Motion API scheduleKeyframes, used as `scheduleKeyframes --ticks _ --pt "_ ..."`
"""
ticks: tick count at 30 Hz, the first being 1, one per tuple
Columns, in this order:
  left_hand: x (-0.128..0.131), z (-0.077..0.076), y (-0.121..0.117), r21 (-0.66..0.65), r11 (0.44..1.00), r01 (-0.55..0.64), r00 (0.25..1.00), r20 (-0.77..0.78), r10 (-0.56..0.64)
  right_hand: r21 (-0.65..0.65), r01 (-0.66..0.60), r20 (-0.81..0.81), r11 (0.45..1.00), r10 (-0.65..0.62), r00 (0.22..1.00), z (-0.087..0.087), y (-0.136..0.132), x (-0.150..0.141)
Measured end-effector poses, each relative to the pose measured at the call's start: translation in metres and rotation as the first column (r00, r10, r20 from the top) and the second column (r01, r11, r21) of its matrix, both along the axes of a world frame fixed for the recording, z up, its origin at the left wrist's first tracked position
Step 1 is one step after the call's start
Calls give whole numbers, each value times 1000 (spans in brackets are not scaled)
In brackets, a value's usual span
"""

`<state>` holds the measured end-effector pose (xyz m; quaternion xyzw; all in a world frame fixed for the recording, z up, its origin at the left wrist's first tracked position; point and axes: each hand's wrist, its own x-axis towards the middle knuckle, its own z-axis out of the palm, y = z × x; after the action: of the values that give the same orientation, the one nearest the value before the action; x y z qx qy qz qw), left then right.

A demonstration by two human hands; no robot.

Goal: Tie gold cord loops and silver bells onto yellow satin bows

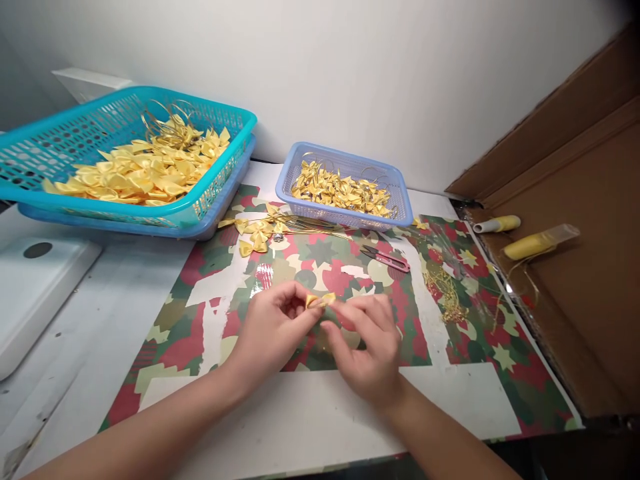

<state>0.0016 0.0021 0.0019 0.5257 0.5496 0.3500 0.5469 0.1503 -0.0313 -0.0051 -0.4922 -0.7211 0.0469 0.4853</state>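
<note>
Over the middle of the patterned mat, a small yellow ribbon bow (327, 299) is held up between both hands. My left hand (273, 327) is closed, its thumb and forefinger pinching the bow's left part. From the other side my right hand (367, 340) has curled fingers, the forefinger at the bow's right end and the thumb just below. The fingertips partly cover the bow, and any thread on it is too fine to make out. Beyond the hands lie several loose yellow bows (257, 237) beside a bundle of thin gold bands (315, 225) and pink-handled thread snips (385, 258).
A turquoise basket (200, 110) of yellow bows sits in a blue one at left. A lilac basket (345, 152) with finished-looking bows on gold bands stands at the back. Gold thread scraps (445, 297), two yellow thread spools (533, 245) and a cardboard wall (575, 200) are at right.
</note>
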Motion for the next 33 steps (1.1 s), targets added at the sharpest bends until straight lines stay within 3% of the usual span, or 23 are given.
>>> scheduleKeyframes --ticks 3,7,12,23,29,33 --pt "1 0 -3 169 986 5 995 -102 13 -70 99 -13 993 -100 995 -2 2 -3" --pt "1 -1 -6 372 927 51 984 -179 18 -142 107 -62 984 -117 991 -4 4 -4" --pt "1 -3 -5 440 894 79 984 -179 1 -128 93 -93 987 -106 990 -6 5 -6" --pt "2 -7 -2 129 989 68 997 -57 -61 -109 13 -150 994 -30 988 -11 7 -8" --pt "2 -6 -1 36 999 40 999 18 -41 -191 -3 -91 982 -15 996 -11 11 -5" --pt "3 -6 0 4 999 53 998 32 -53 -159 -20 -129 987 0 992 -10 11 -4"
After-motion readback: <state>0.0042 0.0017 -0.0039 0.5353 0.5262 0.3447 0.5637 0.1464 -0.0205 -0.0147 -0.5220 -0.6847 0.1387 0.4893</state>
